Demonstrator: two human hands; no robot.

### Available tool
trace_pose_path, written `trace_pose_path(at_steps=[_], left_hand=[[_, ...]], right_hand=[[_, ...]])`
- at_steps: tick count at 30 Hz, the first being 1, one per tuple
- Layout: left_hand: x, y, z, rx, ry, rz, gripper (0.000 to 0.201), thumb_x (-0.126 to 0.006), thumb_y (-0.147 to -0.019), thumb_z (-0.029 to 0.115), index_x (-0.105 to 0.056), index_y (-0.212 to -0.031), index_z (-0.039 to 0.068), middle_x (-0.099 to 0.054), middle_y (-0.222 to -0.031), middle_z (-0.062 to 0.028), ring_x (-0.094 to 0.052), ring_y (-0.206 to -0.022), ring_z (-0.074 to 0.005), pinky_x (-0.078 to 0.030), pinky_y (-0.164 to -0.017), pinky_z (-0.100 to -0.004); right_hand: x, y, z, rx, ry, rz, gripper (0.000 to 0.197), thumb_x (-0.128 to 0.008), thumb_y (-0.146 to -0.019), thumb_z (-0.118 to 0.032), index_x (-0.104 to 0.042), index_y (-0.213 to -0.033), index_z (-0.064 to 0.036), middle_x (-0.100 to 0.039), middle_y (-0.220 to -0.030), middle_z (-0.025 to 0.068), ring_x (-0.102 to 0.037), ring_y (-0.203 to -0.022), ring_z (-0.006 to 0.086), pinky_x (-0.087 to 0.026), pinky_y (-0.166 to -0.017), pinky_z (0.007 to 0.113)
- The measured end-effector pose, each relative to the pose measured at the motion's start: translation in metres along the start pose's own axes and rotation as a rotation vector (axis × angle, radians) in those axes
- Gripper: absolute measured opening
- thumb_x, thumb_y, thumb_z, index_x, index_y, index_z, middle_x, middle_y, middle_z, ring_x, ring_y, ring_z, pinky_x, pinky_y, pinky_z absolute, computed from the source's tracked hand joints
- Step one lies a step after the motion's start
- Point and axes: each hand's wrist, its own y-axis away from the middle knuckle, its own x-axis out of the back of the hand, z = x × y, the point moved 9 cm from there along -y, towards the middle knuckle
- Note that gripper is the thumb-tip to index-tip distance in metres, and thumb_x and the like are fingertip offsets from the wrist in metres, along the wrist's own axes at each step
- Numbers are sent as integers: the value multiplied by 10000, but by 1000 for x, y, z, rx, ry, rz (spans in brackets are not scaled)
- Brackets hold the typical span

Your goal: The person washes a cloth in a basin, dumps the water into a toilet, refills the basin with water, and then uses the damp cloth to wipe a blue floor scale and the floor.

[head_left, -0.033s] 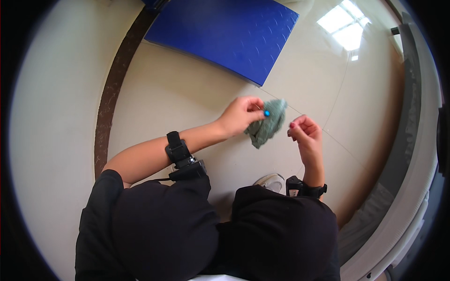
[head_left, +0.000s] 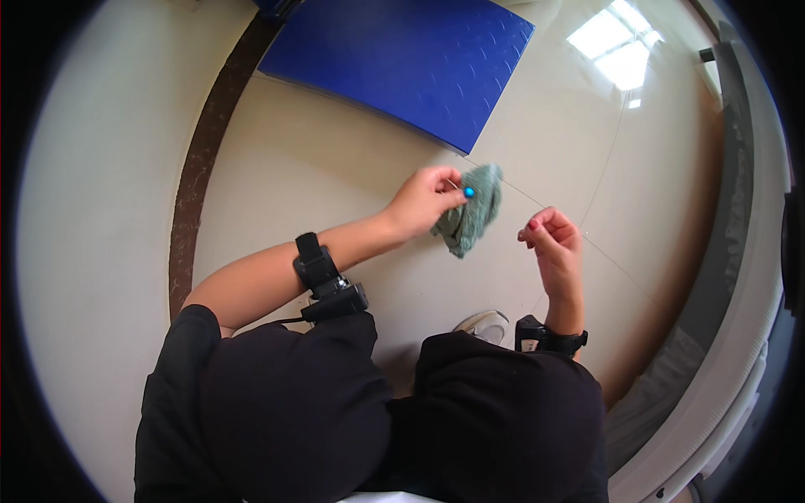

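Note:
My left hand (head_left: 423, 202) is closed in a pinch on a grey-green fuzzy cloth (head_left: 480, 210), which hangs crumpled above the floor. A small shiny blue spot (head_left: 469, 193) shows at my left thumb tip; whether it is a nail or a bead I cannot tell. My right hand (head_left: 554, 241) is raised a short way to the right of the cloth, apart from it. Its thumb and fingertips are pressed together, with red on one nail. Anything between those fingertips is too small to make out.
A blue metal platform (head_left: 402, 63) with a raised tread pattern lies on the pale tiled floor (head_left: 335, 151) ahead. A dark brown strip (head_left: 201, 168) runs along the left. A pale curved rim with grey plastic (head_left: 713, 335) stands at the right. One shoe (head_left: 484, 325) shows below.
My left hand and the cloth have shifted slightly up and to the left. My right hand has moved a little to the right, so the gap between them is wider.

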Motion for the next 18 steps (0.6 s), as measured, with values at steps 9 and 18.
trace_pose_path(at_steps=[9,18], left_hand=[[-32,17,3,281,447,-141,146,-481,-916,256,-500,-976,124,-529,-876,24,-531,-788,-86,-454,-669,-263],[-16,9,49,-57,404,-166,89,-472,-914,159,-537,-932,101,-572,-860,5,-535,-895,-92,-398,-863,-289]], right_hand=[[-36,-8,-5,128,271,16,248,-673,-770,-44,-564,-976,42,-630,-891,86,-625,-812,158,-500,-729,264],[20,10,-1,139,-265,15,107,-572,-815,-25,-514,-905,-20,-585,-865,34,-550,-804,107,-431,-756,236]])
